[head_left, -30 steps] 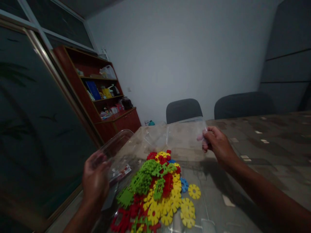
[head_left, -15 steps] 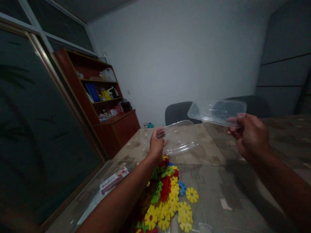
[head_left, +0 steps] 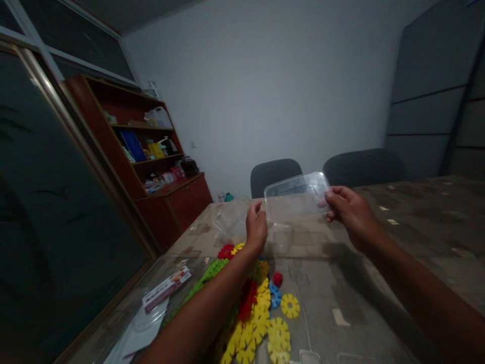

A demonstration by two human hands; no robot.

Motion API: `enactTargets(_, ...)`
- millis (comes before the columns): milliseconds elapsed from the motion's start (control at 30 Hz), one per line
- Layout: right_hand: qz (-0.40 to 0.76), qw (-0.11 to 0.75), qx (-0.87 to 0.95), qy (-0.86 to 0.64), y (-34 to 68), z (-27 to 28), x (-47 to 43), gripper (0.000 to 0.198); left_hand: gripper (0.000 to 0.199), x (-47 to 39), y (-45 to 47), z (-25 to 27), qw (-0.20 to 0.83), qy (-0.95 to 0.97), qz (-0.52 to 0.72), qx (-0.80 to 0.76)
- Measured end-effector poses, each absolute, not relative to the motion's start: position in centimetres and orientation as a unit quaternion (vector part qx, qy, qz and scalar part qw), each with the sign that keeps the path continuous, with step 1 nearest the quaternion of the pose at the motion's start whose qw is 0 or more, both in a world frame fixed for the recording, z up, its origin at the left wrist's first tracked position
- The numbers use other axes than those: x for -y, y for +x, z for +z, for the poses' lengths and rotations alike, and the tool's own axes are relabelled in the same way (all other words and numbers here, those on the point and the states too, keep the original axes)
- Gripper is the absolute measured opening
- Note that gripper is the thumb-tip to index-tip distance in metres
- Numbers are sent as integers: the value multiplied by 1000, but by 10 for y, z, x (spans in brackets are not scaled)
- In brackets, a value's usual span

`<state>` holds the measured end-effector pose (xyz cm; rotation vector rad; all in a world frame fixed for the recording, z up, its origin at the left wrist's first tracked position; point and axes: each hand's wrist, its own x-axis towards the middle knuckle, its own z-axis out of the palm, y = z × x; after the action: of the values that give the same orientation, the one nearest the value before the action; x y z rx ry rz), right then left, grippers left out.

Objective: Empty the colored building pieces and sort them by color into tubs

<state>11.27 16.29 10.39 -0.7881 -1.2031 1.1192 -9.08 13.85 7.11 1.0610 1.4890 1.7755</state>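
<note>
Plastic-wise, holding up a clear lid-like tray (head_left: 297, 197) in a pinching right hand (head_left: 348, 215), half-curling the left hand (head_left: 256, 226) alongside, no telling if gripping, leaving pieces (head_left: 262, 312) piled loose.

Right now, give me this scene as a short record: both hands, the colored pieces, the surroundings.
Right hand: grips a clear plastic piece by its right end
Left hand: raised beside it, contact unclear
Colored pieces: yellow, red, green, blue; partly hidden by left forearm
Left of pieces: printed pack
Beyond table: dark chairs
</note>
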Motion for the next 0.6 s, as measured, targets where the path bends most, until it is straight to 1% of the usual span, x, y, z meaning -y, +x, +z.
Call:
enactTargets(133, 498, 575, 554, -339, 104, 98, -158, 30, 28, -108, -90, 81, 419, 415, 636, -498)
enactTargets(233, 517, 535, 581, -329, 97, 96, -152, 35, 21, -77, -101, 91, 430, 426, 631, -485)
enactTargets(333, 534, 494, 611, -312, 95, 95, -148, 37, 23, -49, -136, 112, 369, 437, 650, -501)
enactTargets(467, 528, 484, 623, -315, 97, 95, -149, 32, 26, -15, -212, 137, 208, 419, 700, -539)
enactTargets(533, 528, 478, 626, -318, 97, 94, -150, 30, 27, 1, -249, 136, 133, 403, 705, -568)
enactTargets(600, 529, 467, 633, -319, 96, 93, -149, 30, 28, 15, -279, 125, 88, 399, 688, -601)
